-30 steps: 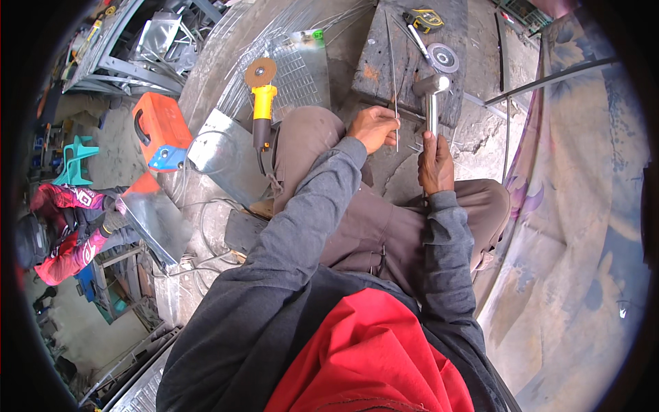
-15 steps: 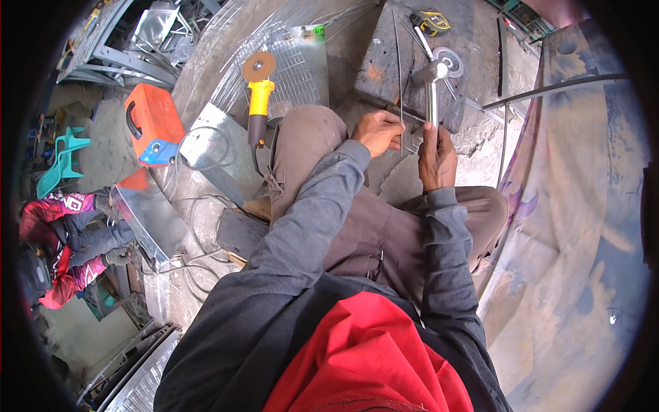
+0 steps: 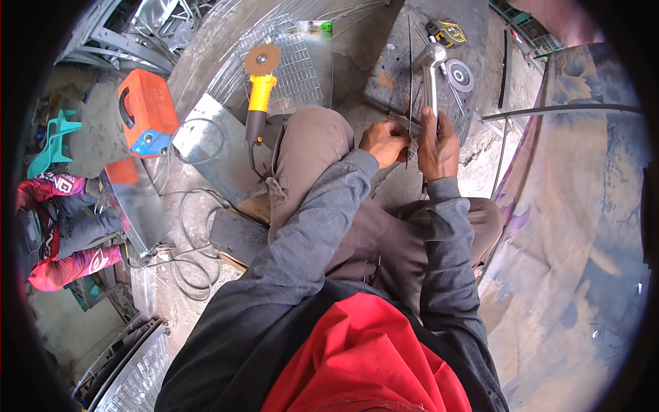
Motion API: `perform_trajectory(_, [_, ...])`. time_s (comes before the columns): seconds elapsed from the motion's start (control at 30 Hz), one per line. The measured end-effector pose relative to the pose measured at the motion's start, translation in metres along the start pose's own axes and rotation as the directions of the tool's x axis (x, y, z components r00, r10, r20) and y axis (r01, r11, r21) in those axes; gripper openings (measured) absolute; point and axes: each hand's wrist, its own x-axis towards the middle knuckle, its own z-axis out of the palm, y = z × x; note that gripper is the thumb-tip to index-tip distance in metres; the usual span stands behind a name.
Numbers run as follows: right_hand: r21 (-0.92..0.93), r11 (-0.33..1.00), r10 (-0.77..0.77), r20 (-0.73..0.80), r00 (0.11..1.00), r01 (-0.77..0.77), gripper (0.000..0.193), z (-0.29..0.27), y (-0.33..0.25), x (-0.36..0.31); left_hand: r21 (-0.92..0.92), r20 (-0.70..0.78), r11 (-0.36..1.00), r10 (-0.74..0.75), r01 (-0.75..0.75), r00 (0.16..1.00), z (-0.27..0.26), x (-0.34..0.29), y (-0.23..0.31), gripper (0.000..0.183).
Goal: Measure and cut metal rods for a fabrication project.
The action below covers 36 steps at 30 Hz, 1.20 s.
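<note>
My left hand (image 3: pixel 386 143) is closed, its fingertips pinching a thin metal rod (image 3: pixel 410 75) near the rod's near end. The rod points away from me over a dark, worn wooden block (image 3: pixel 392 51). Beside it, my right hand (image 3: pixel 439 147) wraps around the metal handle of a hammer (image 3: pixel 430 86), whose head hangs above the block. A yellow and black tape measure (image 3: pixel 447 33) and a grey disc (image 3: pixel 459 75) lie on the block past the hammer. My fingers partly hide the rod's near end.
Left of my knee lies a yellow angle grinder (image 3: pixel 259 96) with its cord, near sheet metal (image 3: pixel 216 147). Farther left are an orange and blue case (image 3: pixel 149 113), a teal stool (image 3: pixel 55 141) and a co-worker (image 3: pixel 68 230) holding a metal sheet. A patterned cloth (image 3: pixel 570 226) spreads at right.
The hammer has moved away from me, its head now nearer the tape measure. The view has shifted slightly. My left hand stays at the rod. The co-worker's metal sheet has tilted.
</note>
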Motion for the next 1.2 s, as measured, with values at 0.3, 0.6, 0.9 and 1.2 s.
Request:
perform_trajectory(0.3, [-0.042, 0.999, 0.000, -0.027, 1.000, -0.001, 0.052, 0.006, 0.000, 0.031, 0.087, -0.008, 0.996, 0.006, -0.005, 1.000, 0.004, -0.004, 0.005, 0.024])
perform_trajectory(0.6, [-0.115, 0.993, 0.017, 0.008, 1.000, -0.016, 0.052, 0.012, 0.001, 0.063, 0.088, -0.005, 0.996, 0.015, -0.015, 1.000, 0.005, -0.005, 0.007, 0.022])
perform_trajectory(0.9, [-0.223, 0.965, -0.131, 0.057, 0.990, 0.141, 0.053, 0.021, 0.001, 0.074, 0.104, -0.017, 0.994, 0.020, -0.018, 1.000, 0.001, -0.006, 0.003, 0.022])
perform_trajectory(1.2, [-0.169, 0.984, -0.065, -0.078, 0.995, 0.051, 0.053, 0.020, -0.003, 0.052, 0.098, -0.024, 0.995, 0.007, -0.005, 1.000, 0.004, -0.008, 0.007, 0.023])
